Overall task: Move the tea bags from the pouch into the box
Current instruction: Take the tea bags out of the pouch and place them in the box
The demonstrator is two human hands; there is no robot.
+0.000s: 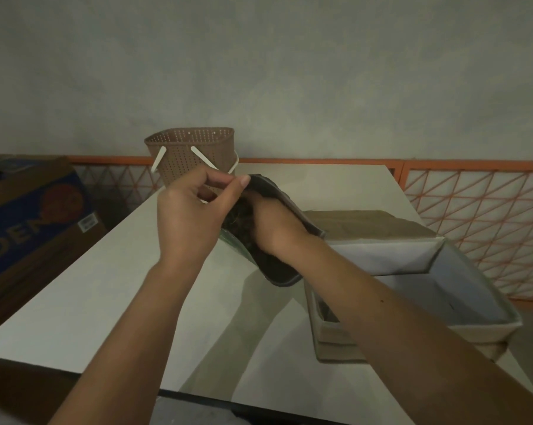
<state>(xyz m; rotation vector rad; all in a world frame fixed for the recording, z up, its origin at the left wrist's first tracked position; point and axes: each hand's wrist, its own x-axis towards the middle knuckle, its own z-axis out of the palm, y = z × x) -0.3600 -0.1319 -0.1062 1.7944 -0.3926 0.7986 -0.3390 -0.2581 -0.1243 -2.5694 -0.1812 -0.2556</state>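
Left hand (188, 216) pinches the upper rim of the dark pouch (277, 271) between thumb and fingers (242, 180), holding it raised above the white bench (90, 286). Right hand (274, 228) is inside the pouch mouth; its fingers are hidden, so their state cannot be told. The open box (510, 320) sits just right of the pouch, its lid (381, 253) propped at its far side; a perforated brown basket (191, 154) stands farther back.

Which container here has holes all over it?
The brown basket at the table's far edge, with white handles. The box by the right arm and the cardboard carton left of the table both have solid walls.
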